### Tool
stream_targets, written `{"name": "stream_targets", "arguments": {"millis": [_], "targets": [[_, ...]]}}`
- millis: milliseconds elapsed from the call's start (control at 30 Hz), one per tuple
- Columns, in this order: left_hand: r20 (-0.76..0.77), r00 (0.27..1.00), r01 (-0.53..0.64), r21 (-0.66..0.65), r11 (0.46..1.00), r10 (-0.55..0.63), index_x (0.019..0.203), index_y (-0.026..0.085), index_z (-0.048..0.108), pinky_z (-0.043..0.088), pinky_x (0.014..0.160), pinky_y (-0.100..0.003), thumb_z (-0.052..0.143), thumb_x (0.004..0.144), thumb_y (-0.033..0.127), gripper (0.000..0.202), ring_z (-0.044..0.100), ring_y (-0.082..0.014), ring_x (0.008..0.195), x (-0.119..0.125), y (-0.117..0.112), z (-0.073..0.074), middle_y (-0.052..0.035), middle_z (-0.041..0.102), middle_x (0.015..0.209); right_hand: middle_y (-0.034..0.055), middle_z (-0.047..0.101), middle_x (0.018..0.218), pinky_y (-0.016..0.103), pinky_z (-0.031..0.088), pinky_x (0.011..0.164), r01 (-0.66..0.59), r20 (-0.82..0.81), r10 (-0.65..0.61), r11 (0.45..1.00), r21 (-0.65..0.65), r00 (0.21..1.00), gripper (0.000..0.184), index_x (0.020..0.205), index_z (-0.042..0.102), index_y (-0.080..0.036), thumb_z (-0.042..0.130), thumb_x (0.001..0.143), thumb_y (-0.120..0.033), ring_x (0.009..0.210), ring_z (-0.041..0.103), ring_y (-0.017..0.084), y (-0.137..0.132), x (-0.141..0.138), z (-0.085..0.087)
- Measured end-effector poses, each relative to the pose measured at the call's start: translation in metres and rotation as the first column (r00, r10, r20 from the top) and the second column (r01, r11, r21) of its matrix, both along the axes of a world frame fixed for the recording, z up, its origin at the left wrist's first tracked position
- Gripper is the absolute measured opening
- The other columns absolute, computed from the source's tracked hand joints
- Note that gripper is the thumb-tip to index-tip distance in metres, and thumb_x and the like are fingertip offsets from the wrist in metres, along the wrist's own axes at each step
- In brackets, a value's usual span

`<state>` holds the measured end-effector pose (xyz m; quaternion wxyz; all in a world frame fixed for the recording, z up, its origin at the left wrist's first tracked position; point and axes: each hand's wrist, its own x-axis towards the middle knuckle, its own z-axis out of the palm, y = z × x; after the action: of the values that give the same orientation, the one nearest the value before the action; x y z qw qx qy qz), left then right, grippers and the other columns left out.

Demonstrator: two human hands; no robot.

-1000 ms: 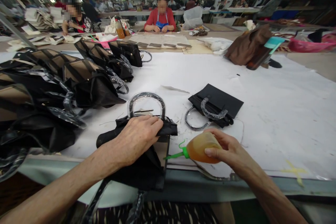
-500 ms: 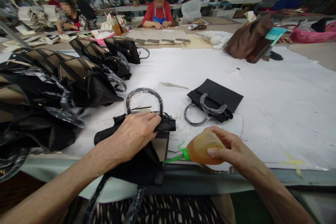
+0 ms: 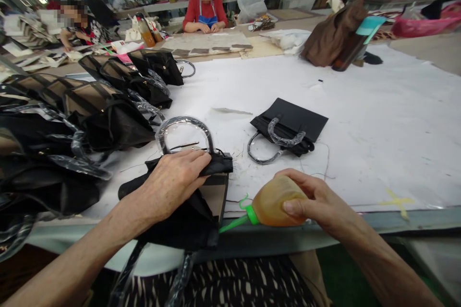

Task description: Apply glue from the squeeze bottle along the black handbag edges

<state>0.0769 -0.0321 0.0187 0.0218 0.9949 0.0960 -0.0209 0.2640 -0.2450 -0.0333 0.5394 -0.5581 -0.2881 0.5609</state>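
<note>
My left hand (image 3: 180, 172) is closed over the upper part of a black handbag (image 3: 180, 225), with its fingertips hidden behind the folded edge. The bag lies at the table's front edge. One plastic-wrapped handle stands up behind my hand and another hangs over the edge. My right hand (image 3: 306, 199) squeezes a glue bottle (image 3: 275, 201) of amber liquid, tilted to the left. Its green nozzle tip is at the bag's right side edge, by the tan inner panel (image 3: 215, 196). Whether the tip touches cannot be made out.
A smaller black handbag (image 3: 291, 124) lies behind the bottle. Several black bags (image 3: 108, 120) crowd the left side. A brown bag (image 3: 333, 33) and a dark bottle with a turquoise cap (image 3: 353, 45) stand at the back right. A co-worker in red (image 3: 205, 9) sits across the table (image 3: 378, 129).
The view has shifted slightly, so most things sit a little further left. Both hands keep their holds, and the nozzle stays at the bag's side edge.
</note>
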Motion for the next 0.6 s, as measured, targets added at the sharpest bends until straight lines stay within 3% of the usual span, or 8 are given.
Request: {"name": "stream_targets", "arguments": {"millis": [333,600], "targets": [[0.085,0.994,0.070,0.019,0.997,-0.072,0.099,0.013,0.055,0.050,0.073,-0.034,0.048,0.087,0.022,0.016,0.060,-0.0237,0.090,-0.0009,0.0032,-0.0035,-0.0119,0.062,0.102,-0.0031,0.058,0.078,0.021,0.039,0.060,0.036,-0.010,-0.036,0.999,0.022,0.999,0.030,0.095,0.055,-0.018,0.071,0.072,-0.029,0.073,0.053,0.016,-0.0082,-0.0077,0.0013],[0.080,0.994,0.077,0.030,0.997,-0.079,0.099,0.012,0.055,0.050,0.073,-0.034,0.050,0.086,0.021,0.016,0.060,-0.0239,0.090,-0.0021,0.0014,-0.0023,-0.0123,0.062,0.102,-0.0019,0.056,0.082,0.025,0.039,0.063,0.074,0.181,-0.074,0.997,0.003,0.981,0.029,0.098,0.052,-0.020,0.069,0.075,-0.028,0.075,0.052,0.018,-0.0038,-0.0082,-0.0039]]}}
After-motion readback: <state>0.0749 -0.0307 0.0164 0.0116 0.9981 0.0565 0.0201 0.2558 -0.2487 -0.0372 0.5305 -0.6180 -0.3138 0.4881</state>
